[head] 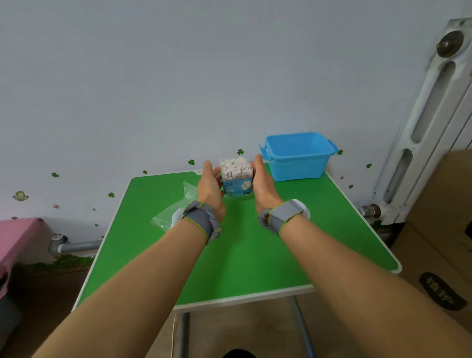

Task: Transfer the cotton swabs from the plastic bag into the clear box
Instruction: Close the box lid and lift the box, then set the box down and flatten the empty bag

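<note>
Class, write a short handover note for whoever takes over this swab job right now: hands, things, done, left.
Left hand and right hand: fingers straight, flanking the clear box.
Cotton swabs stand packed in the box, no lid on.
Plastic bag lies left on the green table, seemingly empty.
Done: transfer, apparently.
Left: check the bag for strays.

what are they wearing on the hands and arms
Forearms are bare, no sleeves. The left wrist strap and right wrist strap are grey fabric edged in lime green, each with a white rounded piece on its outer side. The left hand and right hand are ungloved.
</note>
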### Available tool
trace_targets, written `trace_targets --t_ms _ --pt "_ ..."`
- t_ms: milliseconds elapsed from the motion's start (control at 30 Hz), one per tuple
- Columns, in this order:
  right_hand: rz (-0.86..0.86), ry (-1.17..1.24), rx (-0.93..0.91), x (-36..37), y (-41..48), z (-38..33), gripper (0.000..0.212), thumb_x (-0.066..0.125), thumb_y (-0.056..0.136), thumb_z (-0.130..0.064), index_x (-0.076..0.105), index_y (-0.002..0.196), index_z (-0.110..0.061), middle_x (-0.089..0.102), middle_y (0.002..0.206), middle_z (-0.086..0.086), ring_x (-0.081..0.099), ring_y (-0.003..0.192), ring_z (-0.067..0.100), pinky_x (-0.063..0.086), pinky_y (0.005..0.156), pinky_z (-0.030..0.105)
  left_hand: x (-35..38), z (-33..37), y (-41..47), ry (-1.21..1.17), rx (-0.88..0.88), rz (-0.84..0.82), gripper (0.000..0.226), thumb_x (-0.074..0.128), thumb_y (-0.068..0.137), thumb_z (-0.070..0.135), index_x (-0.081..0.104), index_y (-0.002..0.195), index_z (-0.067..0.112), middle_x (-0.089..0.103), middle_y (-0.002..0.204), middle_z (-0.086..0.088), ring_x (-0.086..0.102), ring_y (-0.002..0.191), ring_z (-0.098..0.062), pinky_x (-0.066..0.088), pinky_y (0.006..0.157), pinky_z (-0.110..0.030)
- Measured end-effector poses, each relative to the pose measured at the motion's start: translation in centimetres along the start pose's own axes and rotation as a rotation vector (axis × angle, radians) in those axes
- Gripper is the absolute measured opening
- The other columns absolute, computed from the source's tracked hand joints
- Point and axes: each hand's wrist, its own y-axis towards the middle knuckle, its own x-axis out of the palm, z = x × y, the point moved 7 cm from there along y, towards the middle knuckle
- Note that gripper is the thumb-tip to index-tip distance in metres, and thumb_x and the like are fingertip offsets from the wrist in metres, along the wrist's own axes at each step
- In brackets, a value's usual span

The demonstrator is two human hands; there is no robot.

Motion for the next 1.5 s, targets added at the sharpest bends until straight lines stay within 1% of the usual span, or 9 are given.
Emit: trace_targets --t_ms 367,500,567,667,767,900,1067,1267,1500 --pt "-0.025 -0.038 0.07 1.5 5.0 1.2 0.061 0.023 0.1 -0.051 0.034 0.146 -0.013 0.048 0.121 0.007 0.046 0.105 0.02 0.034 0.091 0.03 0.3 -0.1 5.9 0.016 -0.067 0.017 0.061 0.027 0.1 0.047 0.05 0.129 -0.002 0.058 0.113 -0.012 0.052 0.1 -0.023 0.042 0.085 -0.032" --pt "-0.045 -0.042 0.068 1.6 5.0 1.4 0.061 0.023 0.1 -0.05 0.031 0.147 -0.012 0.047 0.138 0.011 0.047 0.109 0.022 0.031 0.092 0.03 0.1 -0.3 6.1 0.019 -0.09 -0.013 0.063 0.027 0.1 0.048 0.046 0.132 -0.003 0.056 0.129 -0.016 0.053 0.109 -0.024 0.04 0.1 -0.037" --pt "-0.006 -0.031 0.07 1.4 4.7 1.3 0.061 0.026 0.1 -0.049 0.035 0.144 -0.007 0.054 0.12 0.011 0.05 0.1 0.023 0.037 0.096 0.038 0.2 0.0 5.8 0.018 -0.09 -0.019 0.064 0.028 0.1 0.047 0.039 0.138 -0.002 0.051 0.135 -0.014 0.05 0.12 -0.024 0.036 0.106 -0.036" --pt "0.173 -0.025 -0.034 0.3 3.9 0.2 0.053 0.034 0.099 -0.037 0.049 0.117 0.011 0.041 0.081 0.006 0.039 0.076 0.019 0.043 0.074 0.038 0.0 1.0 5.0 0.044 -0.05 0.003 0.063 0.03 0.1 0.045 0.03 0.145 0.0 0.038 0.148 -0.013 0.037 0.136 -0.026 0.028 0.115 -0.037" --pt "0.334 -0.067 -0.154 -0.6 2.1 -0.9 0.03 0.041 0.095 -0.021 0.043 0.068 -0.009 0.036 0.065 0.0 0.036 0.069 0.018 0.027 0.054 0.031 -1.2 2.7 3.4 0.135 0.042 0.067 0.047 0.034 0.1 0.037 0.053 0.121 -0.001 0.055 0.113 -0.015 0.051 0.107 -0.026 0.041 0.094 -0.033" --pt "0.289 -0.088 -0.142 0.3 0.7 -0.9 0.013 0.045 0.089 -0.01 0.049 0.076 -0.012 0.054 0.073 0.003 0.05 0.072 0.02 0.04 0.062 0.031 -3.3 4.8 1.5 0.28 0.206 0.13 0.023 0.043 0.094 0.018 0.052 0.074 0.011 0.053 0.081 -0.009 0.045 0.08 -0.021 0.035 0.067 -0.03" --pt "0.034 -0.167 -0.047 3.4 -1.0 0.1 0.025 0.052 0.084 -0.006 0.049 0.062 -0.016 0.053 0.062 0.003 0.052 0.07 0.022 0.04 0.061 0.03 -6.9 5.2 -0.9 0.596 0.284 0.157 0.016 0.053 0.088 0.014 0.062 0.077 0.008 0.063 0.085 -0.01 0.053 0.08 -0.022 0.04 0.074 -0.03" --pt "-0.144 -0.273 0.192 6.4 -4.4 4.0 0.008 0.058 0.088 -0.013 0.059 0.096 -0.012 0.047 0.074 -0.001 0.048 0.069 0.013 0.042 0.056 0.024 -11.1 4.1 -2.3 0.993 0.235 0.196 0.024 0.054 0.087 0.005 0.066 0.107 0.011 0.061 0.122 -0.013 0.059 0.107 -0.035 0.05 0.091 -0.042" --pt "-0.255 -0.263 0.209 8.4 -6.3 5.9 0.029 0.057 0.092 -0.018 0.061 0.119 -0.009 0.057 0.117 0.005 0.05 0.102 0.018 0.046 0.075 0.028 -12.9 1.9 -3.5 1.079 0.135 0.15 0.033 0.05 0.083 -0.003 0.067 0.103 0.017 0.062 0.119 -0.015 0.063 0.087 -0.033 0.051 0.077 -0.035"
